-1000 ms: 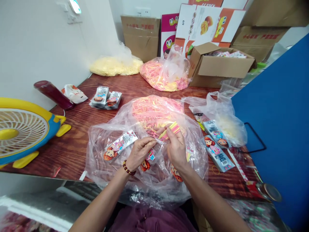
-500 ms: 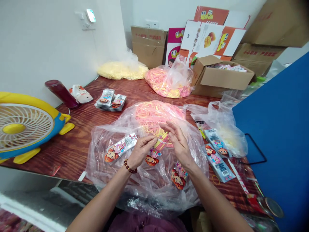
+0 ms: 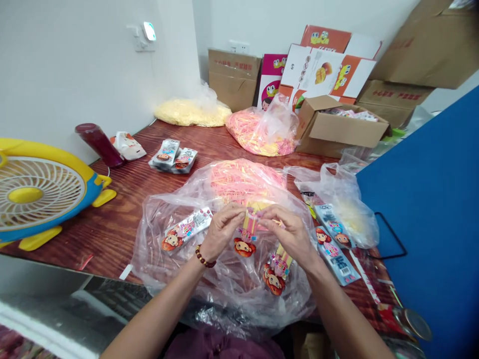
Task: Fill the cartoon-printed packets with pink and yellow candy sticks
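Observation:
My left hand [image 3: 220, 229] and my right hand [image 3: 290, 232] meet over a big clear plastic bag [image 3: 179, 269] spread on the wooden table [image 3: 123, 199]. Between their pinched fingers hangs a small printed packet [image 3: 247, 234] with a cartoon girl's face and pink and yellow sticks inside. Behind the hands, inside the clear bag, lies a heap of loose pink and yellow sticks [image 3: 243, 177]. A filled packet [image 3: 187, 229] lies left of my left hand, and another [image 3: 275, 274] under my right wrist.
A yellow and blue fan [image 3: 37, 192] stands at the left edge. A dark red bottle [image 3: 99, 144] and stacked packets [image 3: 174, 157] lie further back. Bags of sticks [image 3: 258, 129], an open carton [image 3: 340, 127] and boxes line the back. A blue panel [image 3: 430, 199] closes the right side.
My right hand, open half a second ago, has closed onto the packet's top beside my left hand. The stick bundle it held a second ago now sits in the packet.

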`<state>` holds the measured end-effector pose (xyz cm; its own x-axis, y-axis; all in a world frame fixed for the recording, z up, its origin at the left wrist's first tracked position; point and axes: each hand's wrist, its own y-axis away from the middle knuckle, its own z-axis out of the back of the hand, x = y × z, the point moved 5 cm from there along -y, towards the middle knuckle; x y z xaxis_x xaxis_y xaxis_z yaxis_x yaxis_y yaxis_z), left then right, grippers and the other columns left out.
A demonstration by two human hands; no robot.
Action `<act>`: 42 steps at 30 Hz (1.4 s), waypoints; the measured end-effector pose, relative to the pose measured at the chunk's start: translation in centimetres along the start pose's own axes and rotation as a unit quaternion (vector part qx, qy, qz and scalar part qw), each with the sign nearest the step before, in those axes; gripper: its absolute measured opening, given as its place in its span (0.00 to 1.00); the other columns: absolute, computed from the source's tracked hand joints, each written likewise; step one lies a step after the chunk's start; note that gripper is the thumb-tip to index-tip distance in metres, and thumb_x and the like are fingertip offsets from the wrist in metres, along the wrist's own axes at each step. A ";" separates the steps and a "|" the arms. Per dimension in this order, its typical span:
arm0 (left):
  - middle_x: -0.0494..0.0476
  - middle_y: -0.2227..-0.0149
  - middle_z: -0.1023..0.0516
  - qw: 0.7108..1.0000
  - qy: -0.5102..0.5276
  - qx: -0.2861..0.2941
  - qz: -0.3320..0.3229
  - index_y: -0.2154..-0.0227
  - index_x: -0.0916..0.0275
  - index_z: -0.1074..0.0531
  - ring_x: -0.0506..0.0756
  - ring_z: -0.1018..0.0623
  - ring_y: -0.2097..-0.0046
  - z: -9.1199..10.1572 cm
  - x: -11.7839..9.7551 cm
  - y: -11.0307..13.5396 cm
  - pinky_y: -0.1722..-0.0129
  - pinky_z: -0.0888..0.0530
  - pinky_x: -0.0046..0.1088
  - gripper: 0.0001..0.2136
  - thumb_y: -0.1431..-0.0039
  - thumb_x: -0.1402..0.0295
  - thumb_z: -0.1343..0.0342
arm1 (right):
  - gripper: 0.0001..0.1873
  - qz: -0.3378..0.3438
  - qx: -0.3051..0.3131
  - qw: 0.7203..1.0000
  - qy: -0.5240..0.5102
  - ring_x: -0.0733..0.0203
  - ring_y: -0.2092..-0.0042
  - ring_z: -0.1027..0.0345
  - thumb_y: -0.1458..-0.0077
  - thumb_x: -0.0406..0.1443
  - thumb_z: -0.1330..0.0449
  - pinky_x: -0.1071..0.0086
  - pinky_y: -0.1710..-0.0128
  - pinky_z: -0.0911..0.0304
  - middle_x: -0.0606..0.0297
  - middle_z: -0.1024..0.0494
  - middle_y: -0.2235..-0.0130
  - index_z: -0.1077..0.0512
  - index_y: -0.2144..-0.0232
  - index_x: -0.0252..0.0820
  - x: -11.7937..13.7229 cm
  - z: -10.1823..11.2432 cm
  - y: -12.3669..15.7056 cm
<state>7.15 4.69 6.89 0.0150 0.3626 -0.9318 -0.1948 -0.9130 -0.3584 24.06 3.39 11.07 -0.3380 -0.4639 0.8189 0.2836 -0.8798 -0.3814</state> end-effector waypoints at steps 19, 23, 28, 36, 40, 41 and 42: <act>0.58 0.63 0.18 0.983 -0.081 0.117 0.116 0.57 0.62 0.23 0.54 0.21 0.64 -1.6 2.6 1.4 0.61 0.26 0.30 0.13 0.37 0.63 0.48 | 0.10 -0.242 -0.102 0.956 -0.134 0.65 0.73 0.34 0.52 0.43 0.34 0.70 0.71 0.37 0.69 0.24 0.73 0.24 0.72 0.42 -7.3 3.1 5.3; 0.60 0.59 0.18 0.949 -0.256 0.148 0.111 0.59 0.61 0.22 0.58 0.21 0.58 2.5 4.1 2.2 0.55 0.27 0.35 0.13 0.37 0.63 0.50 | 0.14 -0.289 -0.069 0.954 -0.034 0.63 0.75 0.37 0.50 0.45 0.37 0.70 0.74 0.41 0.69 0.28 0.76 0.28 0.76 0.41 -10.9 4.8 9.3; 0.67 0.53 0.22 0.842 -0.526 0.086 0.083 0.55 0.64 0.24 0.65 0.25 0.52 8.0 5.1 2.8 0.51 0.31 0.44 0.16 0.36 0.64 0.53 | 0.10 -0.245 -0.039 0.922 0.298 0.53 0.62 0.30 0.41 0.40 0.46 0.61 0.62 0.38 0.60 0.23 0.65 0.26 0.66 0.42 -11.8 5.4 11.3; 0.69 0.47 0.29 0.708 -0.675 0.091 0.189 0.45 0.64 0.32 0.71 0.30 0.49 10.3 6.9 3.1 0.54 0.33 0.48 0.21 0.36 0.59 0.54 | 0.13 -0.114 0.150 0.879 0.438 0.49 0.50 0.34 0.37 0.34 0.49 0.58 0.47 0.44 0.52 0.24 0.53 0.27 0.56 0.39 -11.1 0.8 3.6; 0.70 0.48 0.29 0.715 -0.659 0.093 0.213 0.45 0.64 0.33 0.69 0.30 0.49 10.7 8.0 3.5 0.52 0.34 0.47 0.21 0.36 0.59 0.55 | 0.13 -0.099 0.237 0.820 0.512 0.43 0.50 0.35 0.42 0.35 0.42 0.55 0.49 0.45 0.48 0.25 0.52 0.28 0.55 0.35 -12.7 -0.5 1.6; 0.70 0.48 0.30 0.722 -0.652 0.087 0.216 0.45 0.64 0.33 0.69 0.30 0.49 10.9 8.1 3.5 0.52 0.34 0.47 0.21 0.36 0.59 0.54 | 0.14 -0.097 0.248 0.814 0.516 0.43 0.50 0.34 0.43 0.36 0.41 0.55 0.50 0.45 0.48 0.25 0.52 0.28 0.55 0.35 -13.0 -0.6 1.5; 0.69 0.49 0.30 0.729 -0.644 0.080 0.218 0.45 0.64 0.33 0.69 0.30 0.49 11.0 8.3 3.5 0.52 0.33 0.46 0.21 0.36 0.59 0.53 | 0.15 -0.093 0.257 0.811 0.518 0.44 0.50 0.34 0.43 0.37 0.40 0.56 0.51 0.45 0.48 0.25 0.52 0.29 0.55 0.35 -13.3 -0.7 1.5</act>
<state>-4.19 6.55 -1.49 -0.9956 0.0141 -0.0921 -0.0200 -0.9978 0.0636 28.30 8.19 -0.67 -0.9145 -0.4003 -0.0586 0.3877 -0.9085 0.1557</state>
